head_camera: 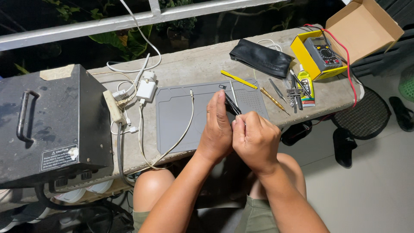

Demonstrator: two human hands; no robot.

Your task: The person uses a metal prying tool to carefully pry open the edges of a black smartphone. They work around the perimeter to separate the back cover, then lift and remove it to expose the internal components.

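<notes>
Both hands held a thin black phone (233,105) up on its edge over the gray mat (177,116). Left hand (217,129) lay flat vs. its side to steady it; right hand (255,140) curled tight round the near end, prob. to work on it.

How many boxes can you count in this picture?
3: a black metal box at the table's left end, a yellow box holding a meter, and an open cardboard box behind it. Others may be hidden.

I am seeing bright, even overhead light falling on the table (207,64), while the foliage (125,41) behind the railing (86,26) is sitting in darkness. Shadows are staying soft, focus is holding sharp, and edges are bowing slightly.
</notes>
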